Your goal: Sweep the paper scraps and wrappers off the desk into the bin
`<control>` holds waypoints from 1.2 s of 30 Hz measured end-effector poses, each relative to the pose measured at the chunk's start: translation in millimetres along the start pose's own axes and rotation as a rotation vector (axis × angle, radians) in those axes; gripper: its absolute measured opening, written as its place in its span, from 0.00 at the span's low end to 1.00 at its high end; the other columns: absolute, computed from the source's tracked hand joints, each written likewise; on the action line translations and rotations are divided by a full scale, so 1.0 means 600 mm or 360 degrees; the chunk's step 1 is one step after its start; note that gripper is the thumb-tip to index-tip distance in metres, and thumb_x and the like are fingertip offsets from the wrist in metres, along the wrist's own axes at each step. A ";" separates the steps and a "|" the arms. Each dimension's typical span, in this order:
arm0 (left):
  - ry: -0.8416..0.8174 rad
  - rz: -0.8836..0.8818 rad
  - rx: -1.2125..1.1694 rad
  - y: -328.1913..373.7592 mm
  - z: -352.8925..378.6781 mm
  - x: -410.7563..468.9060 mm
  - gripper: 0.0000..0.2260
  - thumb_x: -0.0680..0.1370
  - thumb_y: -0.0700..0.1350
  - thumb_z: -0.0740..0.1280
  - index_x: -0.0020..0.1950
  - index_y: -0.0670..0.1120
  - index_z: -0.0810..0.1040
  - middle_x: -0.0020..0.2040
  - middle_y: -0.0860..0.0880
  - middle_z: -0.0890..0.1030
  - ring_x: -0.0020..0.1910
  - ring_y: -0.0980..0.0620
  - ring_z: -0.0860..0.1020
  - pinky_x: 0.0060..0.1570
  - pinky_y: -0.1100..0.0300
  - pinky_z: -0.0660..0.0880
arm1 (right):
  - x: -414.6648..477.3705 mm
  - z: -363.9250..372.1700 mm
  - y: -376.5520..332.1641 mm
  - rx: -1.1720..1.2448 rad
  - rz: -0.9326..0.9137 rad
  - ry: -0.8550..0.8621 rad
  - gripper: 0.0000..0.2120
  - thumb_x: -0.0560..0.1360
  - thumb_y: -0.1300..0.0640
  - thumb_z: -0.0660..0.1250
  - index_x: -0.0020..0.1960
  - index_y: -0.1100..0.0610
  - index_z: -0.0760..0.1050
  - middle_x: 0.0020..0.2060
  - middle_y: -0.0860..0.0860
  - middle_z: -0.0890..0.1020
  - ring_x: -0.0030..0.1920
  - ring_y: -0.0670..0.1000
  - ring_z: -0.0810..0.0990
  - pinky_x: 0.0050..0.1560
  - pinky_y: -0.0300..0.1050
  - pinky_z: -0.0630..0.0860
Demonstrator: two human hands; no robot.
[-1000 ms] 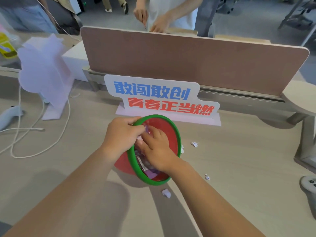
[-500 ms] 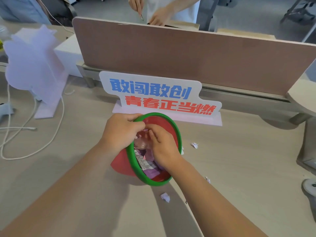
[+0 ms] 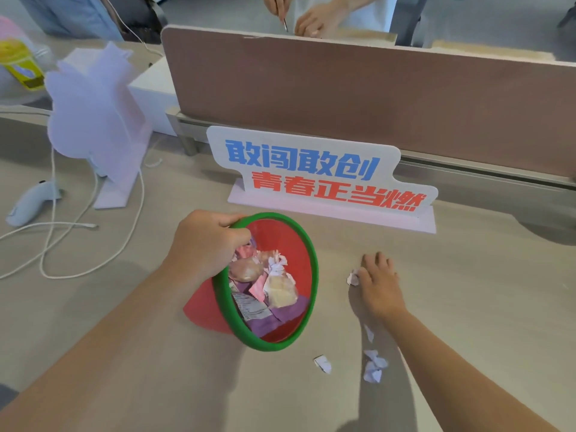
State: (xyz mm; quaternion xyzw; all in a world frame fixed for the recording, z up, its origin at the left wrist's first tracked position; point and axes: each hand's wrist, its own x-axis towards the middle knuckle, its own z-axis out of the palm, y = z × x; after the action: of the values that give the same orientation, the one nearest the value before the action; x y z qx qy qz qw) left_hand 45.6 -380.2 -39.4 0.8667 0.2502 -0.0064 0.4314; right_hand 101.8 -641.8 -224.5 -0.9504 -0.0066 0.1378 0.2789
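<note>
One bin (image 3: pixel 307 244) is present: red body, green rim, tilted so its mouth faces the camera, resting on the desk (image 3: pixel 467 307) in front of one white sign (image 3: pixel 314 173) bearing blue and red characters. The left hand (image 3: pixel 202 244) is clamped on the bin's upper-left rim, fingers curled over the green edge. The bin holds a heap of wrappers and crumpled paper (image 3: pixel 265 288) (individual pieces cannot be counted reliably). The right hand (image 3: pixel 378 283) lies palm-down on the desk to the right of the bin, fingers together and extended, gripping nothing; one small paper scrap (image 3: pixel 352 278) touches its thumb side. Further loose scraps on the desk: one white scrap (image 3: pixel 323 364) just below the bin rim, one cluster of crumpled scraps (image 3: pixel 374 366) beside the right forearm, and one thin sliver (image 3: pixel 368 332) above that cluster. Left of the bin lie one white cable (image 3: pixel 93 251) and one white cut-out board (image 3: pixel 93 120) on a stand. Change from the earlier frames: the right hand, previously inside the bin mouth against the left hand, has left the bin and now rests flat on the desk; the left hand's hold on the rim is unchanged.
</note>
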 end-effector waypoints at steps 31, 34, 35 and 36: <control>-0.0284 0.0382 0.0044 -0.053 -0.023 -0.054 0.15 0.68 0.41 0.70 0.49 0.58 0.85 0.29 0.66 0.80 0.34 0.65 0.78 0.31 0.77 0.69 | -0.216 0.112 -0.043 0.0184 0.0258 0.0418 0.13 0.73 0.44 0.53 0.46 0.51 0.68 0.47 0.50 0.71 0.52 0.53 0.67 0.56 0.53 0.67; -0.0318 0.0398 -0.0005 -0.064 -0.038 -0.054 0.15 0.68 0.40 0.70 0.47 0.59 0.85 0.27 0.69 0.79 0.32 0.71 0.76 0.31 0.79 0.68 | -0.229 0.137 -0.066 0.0140 0.0289 0.0426 0.16 0.73 0.45 0.58 0.55 0.53 0.70 0.55 0.52 0.71 0.60 0.54 0.65 0.65 0.51 0.63; -0.0327 0.0403 -0.0029 -0.067 -0.042 -0.054 0.15 0.68 0.40 0.70 0.46 0.59 0.84 0.27 0.70 0.79 0.32 0.72 0.76 0.32 0.79 0.68 | -0.232 0.144 -0.069 0.0118 0.0277 0.0444 0.18 0.72 0.44 0.59 0.56 0.54 0.71 0.54 0.52 0.71 0.60 0.54 0.65 0.65 0.51 0.63; -0.0336 0.0411 -0.0048 -0.071 -0.047 -0.054 0.15 0.67 0.40 0.70 0.46 0.60 0.84 0.28 0.70 0.79 0.32 0.72 0.76 0.32 0.78 0.68 | -0.234 0.153 -0.072 0.0074 0.0265 0.0459 0.20 0.71 0.42 0.58 0.57 0.53 0.71 0.54 0.52 0.72 0.60 0.55 0.66 0.65 0.53 0.63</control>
State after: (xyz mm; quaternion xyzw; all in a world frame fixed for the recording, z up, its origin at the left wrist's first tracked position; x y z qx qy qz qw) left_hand -7.4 -351.3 -45.9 0.8797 0.0899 -0.0382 0.4655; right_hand -54.8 -569.5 -239.1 -0.9508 0.1154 0.0228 0.2866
